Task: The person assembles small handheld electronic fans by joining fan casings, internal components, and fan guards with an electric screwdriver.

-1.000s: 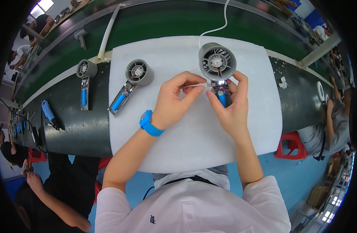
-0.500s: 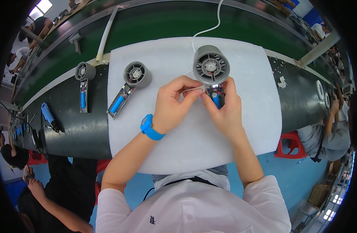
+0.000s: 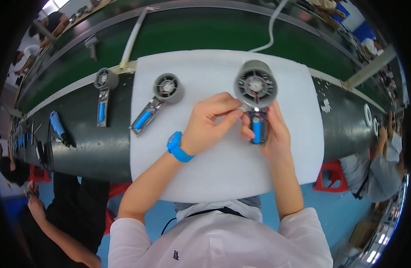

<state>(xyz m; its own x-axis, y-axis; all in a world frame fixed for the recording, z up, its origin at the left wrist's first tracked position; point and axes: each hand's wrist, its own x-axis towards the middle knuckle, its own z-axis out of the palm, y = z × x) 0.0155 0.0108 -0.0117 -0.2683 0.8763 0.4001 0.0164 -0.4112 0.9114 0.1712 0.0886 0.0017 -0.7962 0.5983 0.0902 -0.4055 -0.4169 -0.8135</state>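
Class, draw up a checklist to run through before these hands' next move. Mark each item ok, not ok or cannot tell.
1. Right hand gripping the grey plastic drum-headed fan unit by its open dark handle: ok.
2. Left hand pinching the small pale cable end beside the handle: ok.
3. Cable end fully seated: cannot tell, too small and partly covered.
4. Blue cylindrical battery lying lengthwise in the handle: ok.
5. Handle covered: not ok, battery exposed.
6. Second grey plastic drum-headed fan unit apart from both hands: ok.
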